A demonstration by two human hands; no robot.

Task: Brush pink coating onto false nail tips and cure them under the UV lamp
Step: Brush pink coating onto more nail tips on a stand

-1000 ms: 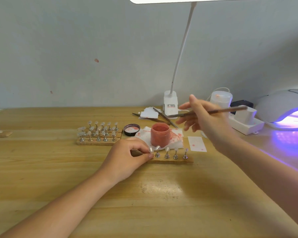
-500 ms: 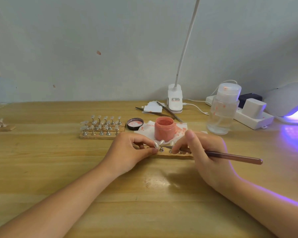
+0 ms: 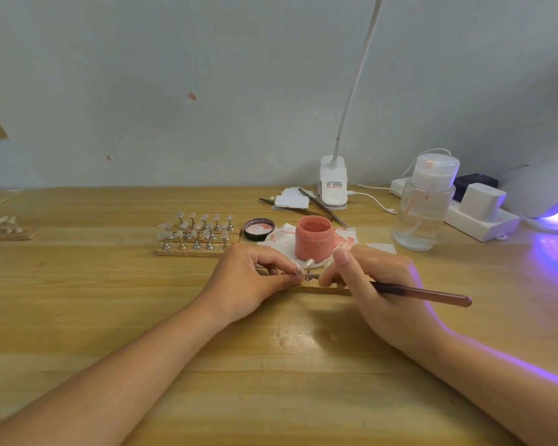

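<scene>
Head: right hand [image 3: 377,284] grips brush [image 3: 422,293], left hand [image 3: 255,281] pinches nail tip [image 3: 298,271].

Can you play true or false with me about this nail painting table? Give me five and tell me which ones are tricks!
1. The right hand holds a brush. True.
2. The pink jar has its lid screwed on. False: the jar is open, and a black lid lies on the table to its left.
3. The UV lamp glows purple. True.
4. The left hand rests flat on the table, touching nothing. False: its fingers hold the strip of nail stands by the nail tip.
5. The clear bottle stands left of the pink jar. False: it stands to the jar's right.
</scene>
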